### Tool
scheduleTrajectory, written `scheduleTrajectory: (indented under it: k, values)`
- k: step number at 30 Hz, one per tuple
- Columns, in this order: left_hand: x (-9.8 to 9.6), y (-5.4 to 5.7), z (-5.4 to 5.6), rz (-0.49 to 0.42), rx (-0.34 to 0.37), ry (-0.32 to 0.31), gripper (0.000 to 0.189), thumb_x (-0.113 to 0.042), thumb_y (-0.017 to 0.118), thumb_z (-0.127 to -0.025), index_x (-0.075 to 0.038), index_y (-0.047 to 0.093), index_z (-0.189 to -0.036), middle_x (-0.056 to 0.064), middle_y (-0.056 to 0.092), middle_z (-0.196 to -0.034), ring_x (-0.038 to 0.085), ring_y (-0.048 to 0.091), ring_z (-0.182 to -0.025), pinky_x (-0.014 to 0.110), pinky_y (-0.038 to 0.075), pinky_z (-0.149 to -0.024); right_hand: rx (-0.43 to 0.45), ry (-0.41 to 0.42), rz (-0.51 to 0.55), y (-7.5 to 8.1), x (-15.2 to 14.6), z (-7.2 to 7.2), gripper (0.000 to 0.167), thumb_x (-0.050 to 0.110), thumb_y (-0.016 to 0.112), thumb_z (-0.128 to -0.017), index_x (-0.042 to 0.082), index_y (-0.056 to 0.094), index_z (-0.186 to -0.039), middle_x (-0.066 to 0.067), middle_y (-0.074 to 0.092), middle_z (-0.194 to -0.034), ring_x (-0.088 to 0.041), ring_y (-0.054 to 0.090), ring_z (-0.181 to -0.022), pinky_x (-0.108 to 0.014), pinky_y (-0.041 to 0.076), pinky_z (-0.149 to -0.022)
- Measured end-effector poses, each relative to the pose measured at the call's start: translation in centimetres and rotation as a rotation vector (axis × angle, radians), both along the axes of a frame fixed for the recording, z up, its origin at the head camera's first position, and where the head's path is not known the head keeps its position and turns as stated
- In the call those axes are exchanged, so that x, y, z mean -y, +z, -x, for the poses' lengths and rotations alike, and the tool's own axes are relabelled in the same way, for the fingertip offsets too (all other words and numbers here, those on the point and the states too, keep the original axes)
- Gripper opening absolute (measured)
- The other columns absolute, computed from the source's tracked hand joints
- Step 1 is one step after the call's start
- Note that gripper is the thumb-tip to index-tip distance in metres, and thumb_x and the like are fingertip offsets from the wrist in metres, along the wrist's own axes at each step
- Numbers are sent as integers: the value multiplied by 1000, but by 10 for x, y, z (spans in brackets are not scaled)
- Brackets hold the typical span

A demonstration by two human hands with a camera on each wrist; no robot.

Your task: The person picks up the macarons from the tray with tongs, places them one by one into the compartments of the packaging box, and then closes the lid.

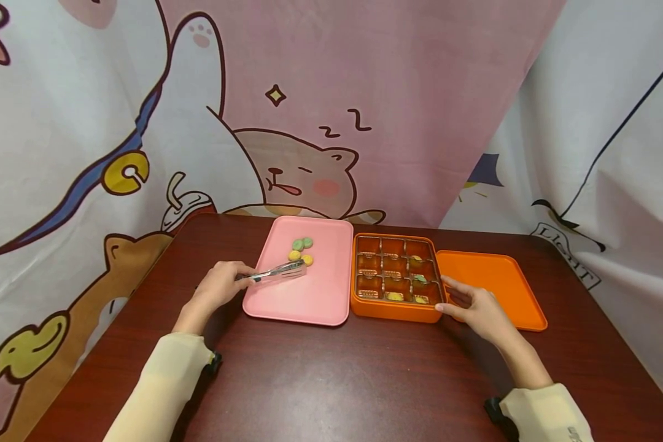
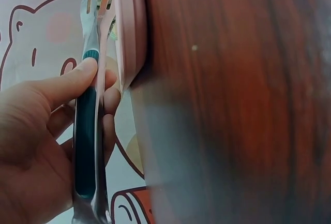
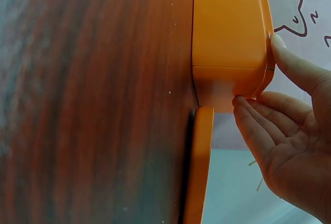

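Note:
My left hand (image 1: 221,283) holds metal tongs (image 1: 279,270) with a green inset handle (image 2: 86,141), thumb on one arm and fingers on the other. Their tips are over a pink tray (image 1: 304,310), close to two small yellow round pieces (image 1: 294,255). Two green round pieces (image 1: 298,245) lie just behind these. An orange box (image 1: 396,312) with a divided insert stands right of the tray, a few compartments holding yellow or green pieces (image 1: 395,296). My right hand (image 1: 477,307) touches the box's right side, thumb at the rim, fingertips against the wall, fingers fairly straight.
A flat orange lid or tray (image 1: 494,282) lies at the box's right, partly behind the right hand. Everything rests on a dark brown wooden table (image 1: 331,380). A cartoon-printed curtain (image 1: 409,123) hangs behind and at both sides.

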State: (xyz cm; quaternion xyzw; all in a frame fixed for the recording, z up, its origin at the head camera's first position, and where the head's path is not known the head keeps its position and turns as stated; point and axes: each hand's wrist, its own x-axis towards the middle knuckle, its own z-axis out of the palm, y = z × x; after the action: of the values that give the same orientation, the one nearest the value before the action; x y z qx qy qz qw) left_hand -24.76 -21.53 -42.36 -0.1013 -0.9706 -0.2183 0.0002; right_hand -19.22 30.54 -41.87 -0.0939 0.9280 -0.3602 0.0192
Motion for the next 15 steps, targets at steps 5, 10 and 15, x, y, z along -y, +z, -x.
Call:
scheduleTrajectory:
  k: [5, 10, 15]
  values:
    - [0, 1, 0, -1, 1, 0, 26, -14, 73, -90, -10, 76, -115, 12, 73, -111, 27, 67, -97, 42, 55, -78, -1, 0, 1, 0, 0, 0, 73, 36, 72, -92, 4, 43, -150, -25, 47, -149, -44, 55, -128, -49, 53, -93]
    - [0, 3, 0, -32, -3, -4, 27, -14, 73, -90, -10, 75, -117, 14, 73, -112, 26, 67, -95, 41, 55, -76, -6, 0, -1, -1, 0, 0, 71, 34, 72, -92, 3, 43, -150, -25, 47, -148, -44, 55, -128, -49, 53, -93]
    - [-2, 5, -1, -63, -12, -28, 27, -12, 72, -90, -8, 75, -116, 14, 73, -111, 27, 66, -97, 42, 56, -79, -9, 1, -4, 0, 0, 0, 72, 36, 71, -92, 3, 44, -149, -26, 47, -148, -45, 55, -127, -49, 53, -92]
